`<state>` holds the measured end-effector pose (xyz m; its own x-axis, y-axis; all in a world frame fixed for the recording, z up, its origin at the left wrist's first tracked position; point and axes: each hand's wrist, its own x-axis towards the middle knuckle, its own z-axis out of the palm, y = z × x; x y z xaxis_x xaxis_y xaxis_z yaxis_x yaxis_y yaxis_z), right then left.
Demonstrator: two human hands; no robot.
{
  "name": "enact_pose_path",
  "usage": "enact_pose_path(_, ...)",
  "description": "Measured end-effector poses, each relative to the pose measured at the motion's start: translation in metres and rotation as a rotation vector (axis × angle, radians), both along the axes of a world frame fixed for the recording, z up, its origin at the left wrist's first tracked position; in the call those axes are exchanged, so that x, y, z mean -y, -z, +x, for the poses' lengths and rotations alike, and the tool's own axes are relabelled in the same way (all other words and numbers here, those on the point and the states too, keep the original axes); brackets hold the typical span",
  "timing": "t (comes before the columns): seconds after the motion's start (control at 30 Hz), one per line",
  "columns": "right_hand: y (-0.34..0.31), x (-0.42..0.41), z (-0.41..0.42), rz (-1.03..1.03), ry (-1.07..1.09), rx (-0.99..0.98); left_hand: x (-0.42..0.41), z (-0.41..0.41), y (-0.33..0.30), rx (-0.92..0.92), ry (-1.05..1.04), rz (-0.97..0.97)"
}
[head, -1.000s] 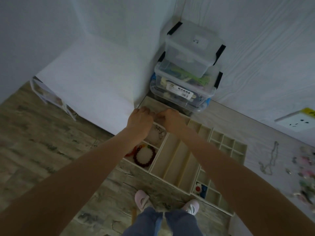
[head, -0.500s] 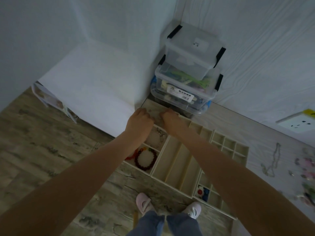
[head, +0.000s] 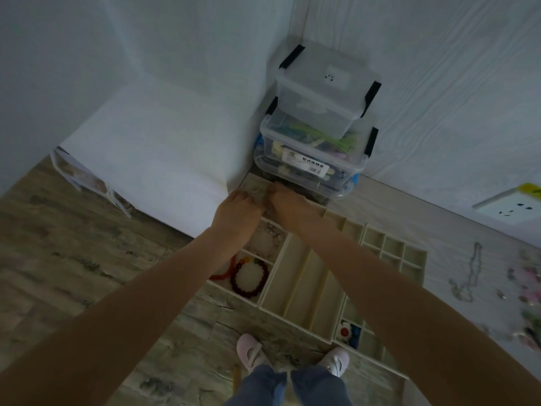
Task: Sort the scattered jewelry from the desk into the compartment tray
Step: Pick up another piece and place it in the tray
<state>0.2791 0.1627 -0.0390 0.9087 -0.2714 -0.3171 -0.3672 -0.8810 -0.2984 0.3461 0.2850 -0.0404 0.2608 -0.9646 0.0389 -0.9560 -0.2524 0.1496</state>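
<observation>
Both of the person's arms are reaching forward over a cream-coloured compartment tray (head: pixel 304 291) that is lying on the pale wood-grain desk (head: pixel 415 218). The left hand (head: pixel 237 212) and the right hand (head: pixel 288 205) are meeting knuckle to knuckle above the tray's far-left compartment, just in front of a stack of clear plastic storage boxes with black clasps (head: pixel 319 124) standing in the corner. The fingers of both hands are curling downward and inward, but the view is dim and blurred there, so it cannot be told whether they are pinching anything between them.

In the near-left compartment a dark red beaded bracelet (head: pixel 248 278) is lying beside an orange-red one (head: pixel 225 272), partly hidden under the left forearm. The compartment just beyond them is holding small silvery pieces (head: pixel 273 234). The long middle slots are showing only bare cream walls.

Off to the right, scattered jewelry is lying on the desk: a pale chain necklace (head: pixel 471 273) stretched out lengthwise and, near the frame's edge, a cluster of pink and green trinkets (head: pixel 527 285). A white wall socket (head: pixel 509 206) is sitting on the wall above them.
</observation>
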Motion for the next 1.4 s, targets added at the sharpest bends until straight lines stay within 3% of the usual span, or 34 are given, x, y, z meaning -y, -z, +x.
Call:
enact_pose_path(0.2, -0.002, -0.007, -0.003, -0.196, 0.061, 0.030, 0.000, 0.004, -0.007, 0.083, 0.030, 0.074)
enact_pose_path(0.3, -0.003, -0.008, -0.006, -0.188, 0.104, 0.010, 0.001, 0.006, -0.007, 0.104, 0.033, 0.087)
enact_pose_path(0.63, -0.009, -0.008, 0.001, 0.043, 0.188, -0.065, 0.001, 0.008, -0.006, 0.113, 0.121, 0.075)
enact_pose_path(0.87, -0.009, -0.009, 0.000, 0.260, 0.354, 0.013, 0.004, 0.010, -0.009, 0.026, -0.009, 0.152)
enact_pose_path(1.0, -0.010, -0.011, -0.004, 0.316, 0.372, 0.053, 0.002, 0.014, -0.004, -0.030, -0.041, 0.249)
enact_pose_path(1.4, -0.020, -0.014, -0.011, 0.388, 0.391, 0.058, 0.000, 0.011, -0.006, -0.144, -0.081, 0.225)
